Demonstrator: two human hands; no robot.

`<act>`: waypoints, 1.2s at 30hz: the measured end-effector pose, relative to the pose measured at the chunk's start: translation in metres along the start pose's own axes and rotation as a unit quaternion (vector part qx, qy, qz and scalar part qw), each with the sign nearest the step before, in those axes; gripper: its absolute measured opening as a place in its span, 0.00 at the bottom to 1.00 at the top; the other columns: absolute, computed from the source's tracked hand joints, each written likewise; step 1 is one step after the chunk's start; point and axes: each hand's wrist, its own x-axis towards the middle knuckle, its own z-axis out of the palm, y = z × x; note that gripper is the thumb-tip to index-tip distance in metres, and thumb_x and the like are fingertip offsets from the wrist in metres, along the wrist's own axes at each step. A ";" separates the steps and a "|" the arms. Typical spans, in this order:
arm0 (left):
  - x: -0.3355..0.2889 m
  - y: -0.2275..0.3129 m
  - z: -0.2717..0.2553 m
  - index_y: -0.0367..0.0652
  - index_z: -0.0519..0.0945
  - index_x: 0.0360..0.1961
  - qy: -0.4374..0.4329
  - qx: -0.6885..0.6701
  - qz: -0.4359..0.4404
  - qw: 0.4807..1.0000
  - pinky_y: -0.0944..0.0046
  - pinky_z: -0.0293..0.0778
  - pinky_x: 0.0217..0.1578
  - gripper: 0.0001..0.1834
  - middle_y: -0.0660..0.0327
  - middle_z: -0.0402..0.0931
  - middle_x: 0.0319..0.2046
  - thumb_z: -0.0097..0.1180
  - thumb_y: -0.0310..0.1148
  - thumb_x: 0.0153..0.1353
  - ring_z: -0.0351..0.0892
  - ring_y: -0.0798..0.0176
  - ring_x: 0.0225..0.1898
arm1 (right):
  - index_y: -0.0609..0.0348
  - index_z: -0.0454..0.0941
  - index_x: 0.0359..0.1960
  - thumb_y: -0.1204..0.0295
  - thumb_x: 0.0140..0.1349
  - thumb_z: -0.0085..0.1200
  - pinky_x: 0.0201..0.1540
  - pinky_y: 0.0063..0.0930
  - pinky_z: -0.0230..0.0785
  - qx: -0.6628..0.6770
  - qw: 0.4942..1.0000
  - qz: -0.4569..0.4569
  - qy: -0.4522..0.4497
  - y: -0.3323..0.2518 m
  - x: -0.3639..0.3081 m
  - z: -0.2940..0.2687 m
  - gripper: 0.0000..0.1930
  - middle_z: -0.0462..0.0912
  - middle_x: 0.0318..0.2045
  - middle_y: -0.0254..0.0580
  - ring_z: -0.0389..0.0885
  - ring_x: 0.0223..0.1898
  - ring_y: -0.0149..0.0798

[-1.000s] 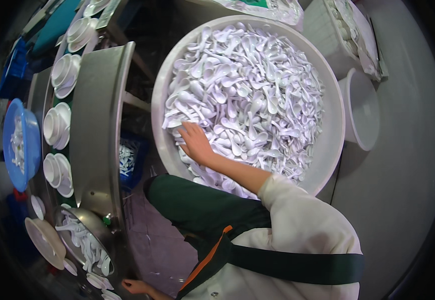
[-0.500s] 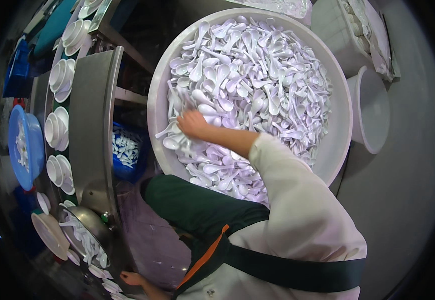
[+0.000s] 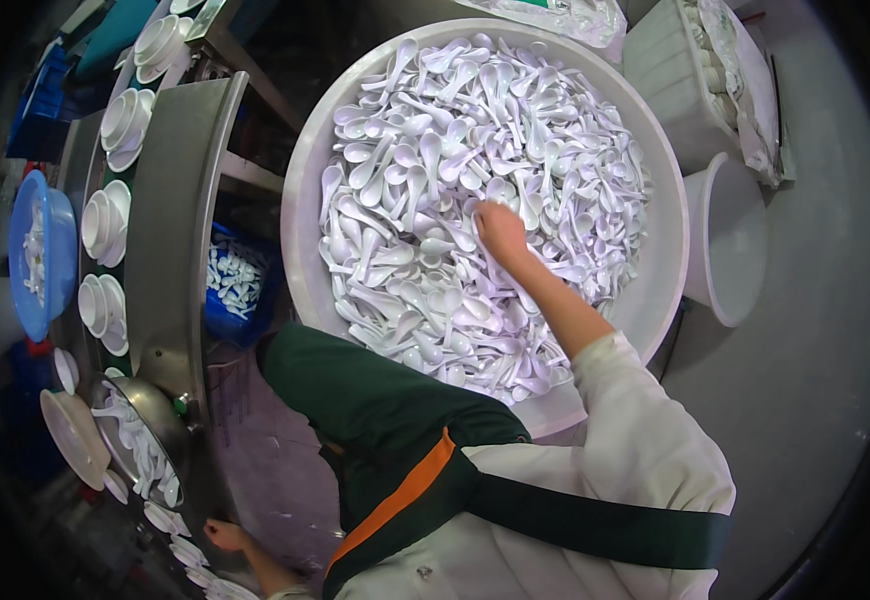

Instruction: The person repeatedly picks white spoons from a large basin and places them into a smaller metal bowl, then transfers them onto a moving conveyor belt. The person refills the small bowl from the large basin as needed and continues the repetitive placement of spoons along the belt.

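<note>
Heaps of white soup spoons (image 3: 500, 130) fill a large round white tub (image 3: 300, 160) in front of me. My right hand (image 3: 502, 235) reaches over the middle of the heap, its fingers curled closed against the spoons. Whatever it grips, if anything, is hidden. Low on the left, my left hand (image 3: 223, 535) rests by the steel counter, fingers bent closed, with their inner side out of sight. Just ahead of it, a steel bowl (image 3: 160, 415) lies tilted with white spoons (image 3: 142, 445) in it.
Stacked white bowls (image 3: 105, 225) line the steel counter (image 3: 170, 200) on the left. Beyond them stands a blue basin (image 3: 57, 250). A blue crate (image 3: 245, 325) of spoons sits under the counter. To the tub's right are a white bucket (image 3: 740, 240) and a white bin (image 3: 670, 85).
My right hand has moved right, from the left part of the heap to its middle. The view has shifted slightly. My left hand stays near the counter.
</note>
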 end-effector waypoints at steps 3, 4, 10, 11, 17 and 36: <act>0.011 0.002 0.003 0.43 0.80 0.39 0.002 0.007 0.018 1.000 0.50 0.70 0.38 0.20 0.50 0.79 0.35 0.44 0.48 0.60 0.77 0.43 0.36 | 0.55 0.81 0.29 0.63 0.54 0.51 0.39 0.39 0.67 -0.153 0.987 -0.032 0.039 0.012 0.041 0.027 0.11 0.80 0.31 0.42 0.78 0.34 0.46; 0.014 0.003 0.004 0.43 0.80 0.38 0.014 -0.008 0.027 1.000 0.50 0.70 0.37 0.20 0.49 0.79 0.35 0.44 0.48 0.60 0.76 0.43 0.36 | 0.54 0.82 0.28 0.61 0.53 0.53 0.41 0.38 0.66 -0.222 0.974 -0.031 0.012 0.014 0.043 0.036 0.11 0.80 0.31 0.40 0.78 0.36 0.45; 0.008 -0.001 0.006 0.42 0.79 0.37 0.011 -0.029 0.036 0.999 0.49 0.70 0.36 0.19 0.48 0.78 0.34 0.45 0.46 0.60 0.76 0.41 0.35 | 0.56 0.83 0.30 0.55 0.46 0.60 0.44 0.41 0.70 -0.185 0.971 0.065 -0.138 0.013 0.010 0.050 0.17 0.82 0.35 0.45 0.78 0.42 0.45; 0.008 -0.003 0.006 0.42 0.79 0.38 0.001 -0.020 0.026 0.999 0.49 0.70 0.36 0.20 0.48 0.79 0.35 0.45 0.47 0.60 0.76 0.42 0.36 | 0.56 0.82 0.30 0.56 0.47 0.59 0.43 0.41 0.71 -0.181 0.969 0.055 -0.159 0.014 0.001 0.047 0.16 0.82 0.34 0.46 0.79 0.39 0.46; 0.001 -0.019 0.010 0.40 0.79 0.37 0.011 -0.027 0.020 0.999 0.49 0.70 0.35 0.19 0.46 0.78 0.34 0.46 0.45 0.60 0.76 0.40 0.35 | 0.58 0.79 0.33 0.60 0.54 0.49 0.38 0.45 0.71 0.039 0.972 0.075 -0.219 0.010 -0.046 0.035 0.15 0.80 0.30 0.54 0.78 0.34 0.56; 0.022 -0.001 0.012 0.41 0.80 0.42 -0.012 -0.012 -0.128 0.992 0.51 0.71 0.42 0.26 0.50 0.79 0.40 0.48 0.54 0.58 0.77 0.44 0.40 | 0.57 0.76 0.29 0.63 0.49 0.59 0.32 0.45 0.70 -0.086 0.990 -0.105 0.042 -0.085 0.189 0.006 0.11 0.80 0.28 0.48 0.79 0.32 0.52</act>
